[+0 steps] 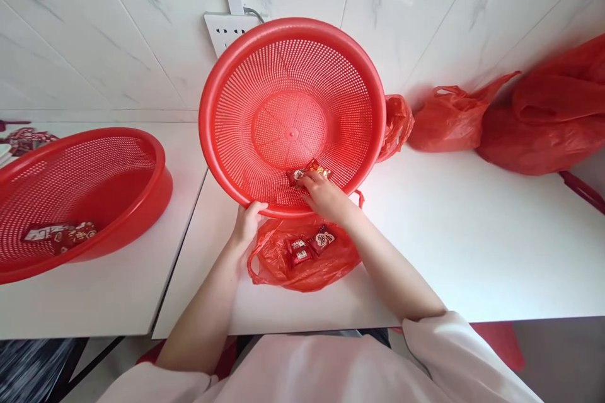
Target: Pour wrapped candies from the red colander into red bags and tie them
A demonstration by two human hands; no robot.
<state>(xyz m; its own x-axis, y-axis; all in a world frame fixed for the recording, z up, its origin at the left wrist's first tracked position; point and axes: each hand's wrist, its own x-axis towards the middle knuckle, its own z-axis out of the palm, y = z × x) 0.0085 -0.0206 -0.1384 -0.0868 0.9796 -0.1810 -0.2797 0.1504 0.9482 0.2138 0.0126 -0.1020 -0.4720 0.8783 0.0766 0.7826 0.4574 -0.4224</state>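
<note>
A large red perforated basket (292, 116) is tilted up so that its inside faces me. My left hand (249, 221) grips its near rim at the lower left. Inside the basket, my right hand (322, 194) reaches over the near rim, its fingers closed on small red wrapped packets (316, 168) lying at the low side. Just below the basket, an open red plastic bag (278, 267) lies on the white table with several red wrapped packets (300, 252) in it.
Another red basket (163, 186) with some packets (70, 233) stands at the left. Red plastic bags (449, 123) line the wall at the right. A socket panel (224, 28) is behind the tilted basket. A seam divides the tables.
</note>
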